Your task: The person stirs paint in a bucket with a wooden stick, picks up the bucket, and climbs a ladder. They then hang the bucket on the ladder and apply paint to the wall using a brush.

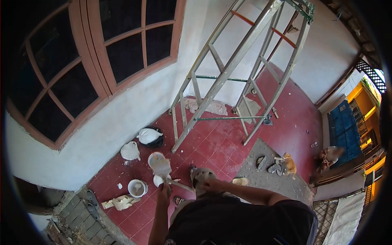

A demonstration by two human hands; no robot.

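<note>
My left hand (164, 191) is closed around the handle of a broad flat scraper (161, 166), its grey blade held out over white tubs. A thin pale bar (182, 185) runs from near this scraper toward my right knee. My right hand (210, 184) is curled in front of my leg; what it grips, if anything, is hidden. Below the blade are a white bucket (156, 158) and a smaller white tub (158, 181). Left of them stands another white bucket (138, 188) with pale material inside.
A tall stepladder (220, 87) stands ahead on red tiles. White bags (149, 136) lie by the wall, beneath a brown-framed window (110, 87). A crumpled paper sack (121, 202) lies left. An orange cat (290, 165) is by footwear on concrete; a person (329, 157) sits far right.
</note>
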